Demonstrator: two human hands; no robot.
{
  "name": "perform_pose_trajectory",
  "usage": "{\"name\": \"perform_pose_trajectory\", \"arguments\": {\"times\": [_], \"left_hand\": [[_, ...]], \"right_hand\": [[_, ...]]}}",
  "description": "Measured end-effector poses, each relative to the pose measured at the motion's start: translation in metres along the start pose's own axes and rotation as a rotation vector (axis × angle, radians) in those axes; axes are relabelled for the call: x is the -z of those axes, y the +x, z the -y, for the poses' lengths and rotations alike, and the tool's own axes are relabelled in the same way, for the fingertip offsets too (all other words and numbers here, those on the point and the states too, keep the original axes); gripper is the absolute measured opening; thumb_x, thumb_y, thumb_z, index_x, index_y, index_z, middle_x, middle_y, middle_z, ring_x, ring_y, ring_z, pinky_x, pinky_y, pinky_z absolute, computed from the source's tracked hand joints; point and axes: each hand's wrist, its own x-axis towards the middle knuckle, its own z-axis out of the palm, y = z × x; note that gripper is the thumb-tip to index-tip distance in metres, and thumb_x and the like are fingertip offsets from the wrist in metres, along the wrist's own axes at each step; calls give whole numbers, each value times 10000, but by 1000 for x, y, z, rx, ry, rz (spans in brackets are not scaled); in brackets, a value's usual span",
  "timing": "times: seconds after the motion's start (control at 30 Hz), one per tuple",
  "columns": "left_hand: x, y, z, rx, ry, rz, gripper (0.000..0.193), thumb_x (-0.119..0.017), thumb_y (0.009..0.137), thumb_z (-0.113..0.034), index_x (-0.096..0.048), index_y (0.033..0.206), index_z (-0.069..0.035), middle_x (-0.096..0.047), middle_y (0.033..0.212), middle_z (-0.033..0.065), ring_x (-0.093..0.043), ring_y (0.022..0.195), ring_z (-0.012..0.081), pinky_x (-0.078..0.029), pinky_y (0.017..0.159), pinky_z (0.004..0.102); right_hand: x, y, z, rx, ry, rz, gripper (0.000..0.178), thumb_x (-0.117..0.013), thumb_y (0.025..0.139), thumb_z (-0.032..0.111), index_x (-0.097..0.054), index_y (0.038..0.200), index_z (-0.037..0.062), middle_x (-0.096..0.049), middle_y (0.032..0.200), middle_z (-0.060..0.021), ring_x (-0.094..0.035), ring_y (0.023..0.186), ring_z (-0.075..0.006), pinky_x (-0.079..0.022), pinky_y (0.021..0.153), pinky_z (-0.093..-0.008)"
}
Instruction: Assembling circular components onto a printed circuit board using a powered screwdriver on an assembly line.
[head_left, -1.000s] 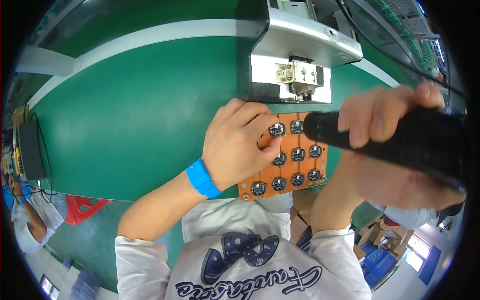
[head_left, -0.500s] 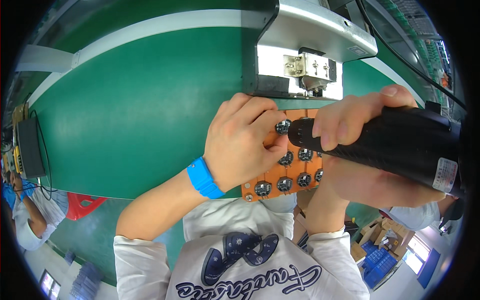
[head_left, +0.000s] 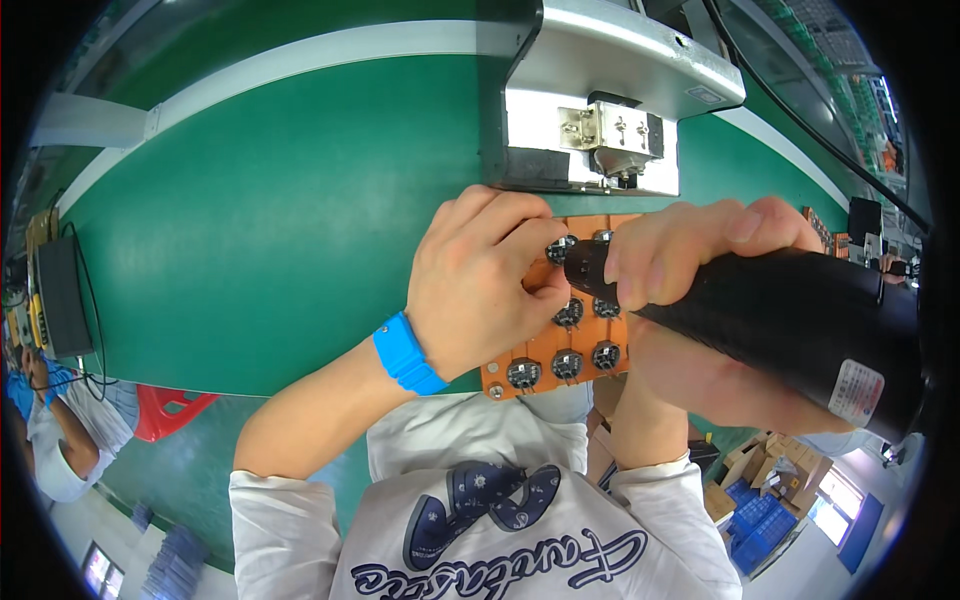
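1. Head view: I have the orange board (head_left: 545,347) right of centre in the frame, lying on the green worktop (head_left: 280,220), with rows of small black round parts (head_left: 523,373) on it.
2. My left hand (head_left: 480,270) covers the board's upper-left area, thumb and forefinger by an upper round part (head_left: 561,247). Whether that grip pinches the part or merely rests beside it, I cannot tell.
3. My right hand (head_left: 690,245) comes in at centre right, its grip clamped around a black power tool (head_left: 790,320). The nose points leftward at that same part; its contact is hidden from me.
4. To work well here, I would steady the board with the left hand and set the nose squarely over the part before adding pressure.
5. I judge the left fingertips to be the main risk, so I would leave them just clear of the nose.
6. I would also mind the metal stand (head_left: 640,60), upper right of centre, when lifting the tool.
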Motion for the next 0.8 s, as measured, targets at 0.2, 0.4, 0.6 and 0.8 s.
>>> {"name": "perform_pose_trajectory", "arguments": {"times": [0.2, 0.4, 0.6, 0.8], "left_hand": [[2, 1, -7, -27, 35, 21, 266, -784, 673, -88, -697, 922, -58, -665, 988, 58, -627, 954, 270, -513, 833, 400], [11, 12, -21, -1, 178, 164, 224, -762, 716, -101, -671, 909, -33, -668, 983, 86, -637, 968, 283, -527, 845, 403], [13, 20, -33, 119, 84, 173, 229, -740, 745, -126, -670, 937, -24, -674, 990, 95, -638, 970, 287, -537, 847, 391], [-6, 22, -31, 40, 84, 202, 242, -749, 762, -150, -692, 974, -47, -685, 989, 81, -645, 946, 272, -536, 837, 384]], "right_hand": [[20, 1, 13, 86, -2, 89, 1065, -463, 784, 906, -450, 1405, 41, -592, 891, -108, -583, 703, -241, -490, 682, -403], [28, -2, 25, 94, 8, 85, 1072, -468, 778, 905, -446, 1421, 47, -592, 899, -105, -581, 714, -239, -483, 695, -403], [27, -2, 28, 34, 34, 24, 1078, -453, 775, 905, -443, 1419, 41, -589, 885, -110, -578, 720, -241, -474, 698, -402], [31, -3, 27, -29, 61, -38, 1084, -439, 772, 906, -441, 1418, 34, -587, 872, -116, -574, 725, -243, -465, 701, -402]]}}
